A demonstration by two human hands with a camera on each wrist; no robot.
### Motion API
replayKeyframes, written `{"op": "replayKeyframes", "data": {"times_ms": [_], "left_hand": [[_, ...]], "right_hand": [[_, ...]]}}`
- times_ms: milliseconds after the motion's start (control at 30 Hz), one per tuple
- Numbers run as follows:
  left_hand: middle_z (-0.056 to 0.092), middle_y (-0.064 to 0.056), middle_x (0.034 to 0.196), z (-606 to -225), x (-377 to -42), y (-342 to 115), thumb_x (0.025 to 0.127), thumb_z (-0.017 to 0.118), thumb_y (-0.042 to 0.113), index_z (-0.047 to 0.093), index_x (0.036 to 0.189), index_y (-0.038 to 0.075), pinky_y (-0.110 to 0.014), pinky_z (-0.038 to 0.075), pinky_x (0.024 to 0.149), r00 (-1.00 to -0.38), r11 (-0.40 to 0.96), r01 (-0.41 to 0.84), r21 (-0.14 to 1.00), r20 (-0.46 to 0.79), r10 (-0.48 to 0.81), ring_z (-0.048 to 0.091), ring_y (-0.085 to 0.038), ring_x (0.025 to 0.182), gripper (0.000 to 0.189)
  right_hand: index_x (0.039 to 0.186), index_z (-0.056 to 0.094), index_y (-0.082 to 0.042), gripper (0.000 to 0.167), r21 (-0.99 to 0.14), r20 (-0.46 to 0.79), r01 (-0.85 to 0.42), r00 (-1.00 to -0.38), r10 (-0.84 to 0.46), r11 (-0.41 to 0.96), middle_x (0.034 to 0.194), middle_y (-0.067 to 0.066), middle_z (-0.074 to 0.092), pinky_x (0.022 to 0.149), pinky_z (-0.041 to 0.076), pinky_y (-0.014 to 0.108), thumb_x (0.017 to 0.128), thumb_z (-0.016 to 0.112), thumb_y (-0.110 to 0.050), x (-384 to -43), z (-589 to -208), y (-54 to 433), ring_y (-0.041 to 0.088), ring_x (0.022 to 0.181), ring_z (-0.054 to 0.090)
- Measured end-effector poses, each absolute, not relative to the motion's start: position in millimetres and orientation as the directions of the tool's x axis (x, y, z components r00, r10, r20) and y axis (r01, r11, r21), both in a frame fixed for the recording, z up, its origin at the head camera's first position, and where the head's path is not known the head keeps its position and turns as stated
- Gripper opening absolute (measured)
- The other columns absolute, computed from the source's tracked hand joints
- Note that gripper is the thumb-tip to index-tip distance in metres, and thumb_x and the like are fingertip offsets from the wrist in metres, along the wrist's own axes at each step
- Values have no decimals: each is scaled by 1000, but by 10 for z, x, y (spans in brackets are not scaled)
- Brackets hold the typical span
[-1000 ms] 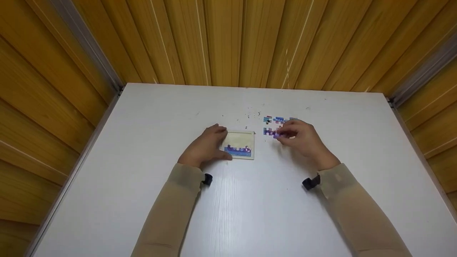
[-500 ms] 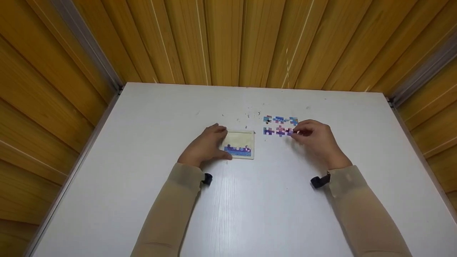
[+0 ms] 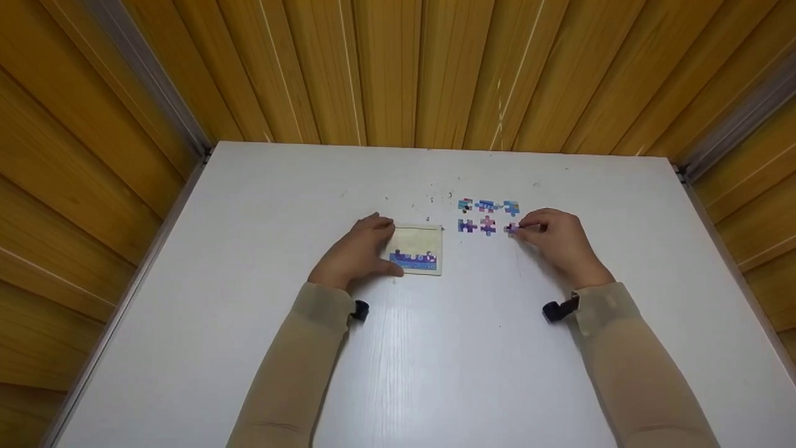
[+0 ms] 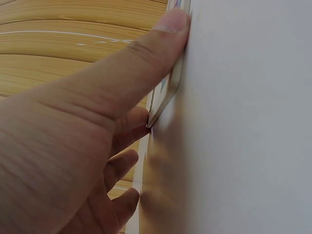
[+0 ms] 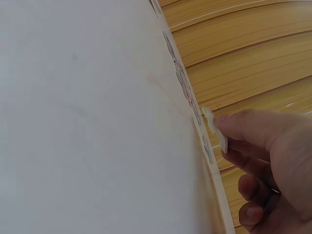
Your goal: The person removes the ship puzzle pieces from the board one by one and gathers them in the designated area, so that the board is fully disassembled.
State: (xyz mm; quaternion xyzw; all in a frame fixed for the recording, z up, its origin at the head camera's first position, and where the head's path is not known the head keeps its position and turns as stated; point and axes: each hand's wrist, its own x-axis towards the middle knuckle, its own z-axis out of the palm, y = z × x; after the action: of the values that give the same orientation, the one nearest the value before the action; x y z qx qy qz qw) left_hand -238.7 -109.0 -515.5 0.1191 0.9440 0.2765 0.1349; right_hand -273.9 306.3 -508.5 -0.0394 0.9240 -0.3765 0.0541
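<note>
A small square puzzle tray (image 3: 416, 239) lies mid-table, its lower part filled with blue and purple jigsaw pieces and its upper part bare. My left hand (image 3: 357, 250) holds the tray's left side, thumb at the near edge and fingers at the far corner; the left wrist view shows the thumb (image 4: 146, 58) on its edge. To the right, my right hand (image 3: 559, 242) pinches a purple puzzle piece (image 3: 511, 228) between thumb and fingertips. In the right wrist view this puzzle piece (image 5: 215, 129) is tilted, just off the table.
Loose puzzle pieces lie in two rows right of the tray, among them a pink one (image 3: 488, 225), a blue one (image 3: 487, 206) and a corner-coloured one (image 3: 465, 205). Dark specks dot the white table (image 3: 448, 348) behind the tray. Yellow slatted panels (image 3: 392, 74) stand around it.
My right hand has moved right with the purple piece, past the pink piece, uncovering the loose pieces, then slightly farther right. My left hand stays on the tray.
</note>
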Motion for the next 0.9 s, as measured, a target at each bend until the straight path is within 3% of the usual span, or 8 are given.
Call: {"op": "replayKeyframes", "data": {"times_ms": [333, 467, 633, 900], "left_hand": [[38, 4, 185, -5125, -2371, -1089, 83, 103, 39, 51, 172, 18, -46, 24, 146, -937, 815, 121, 567, -206, 282, 19, -24, 180, 105], [38, 3, 185, -5123, -2371, -1088, 83, 104, 39, 51, 172, 18, -47, 24, 146, -937, 813, 117, 571, -208, 281, 19, -24, 179, 105], [40, 0, 184, -5127, -2377, -1097, 82, 104, 40, 52, 171, 14, -46, 24, 146, -937, 810, 146, 568, -182, 297, 20, -26, 179, 106], [41, -1, 183, -5141, -2369, -1105, 81, 105, 38, 54, 170, 13, -47, 25, 146, -939, 803, 156, 575, -165, 301, 20, -27, 179, 106]], "right_hand": [[121, 86, -7, 21, -657, -19, -96, -990, -143, 748, 137, 16, 77, 100, 56, 43, 106, 81, -20, -2778, -5177, 3065, 32, 118, 68], [121, 86, -5, 21, -650, -17, -109, -987, -158, 752, 139, 18, 75, 109, 58, 54, 107, 80, -19, -2779, -5186, 3061, 38, 126, 68], [124, 85, -2, 25, -639, -14, -131, -983, -182, 758, 143, 20, 73, 124, 50, 63, 107, 78, -19, -2791, -5188, 3062, 44, 140, 64], [124, 85, -2, 26, -645, 31, -151, -985, -172, 749, 146, 19, 70, 122, 50, 61, 107, 78, -20, -2783, -5190, 3022, 43, 138, 63]]}}
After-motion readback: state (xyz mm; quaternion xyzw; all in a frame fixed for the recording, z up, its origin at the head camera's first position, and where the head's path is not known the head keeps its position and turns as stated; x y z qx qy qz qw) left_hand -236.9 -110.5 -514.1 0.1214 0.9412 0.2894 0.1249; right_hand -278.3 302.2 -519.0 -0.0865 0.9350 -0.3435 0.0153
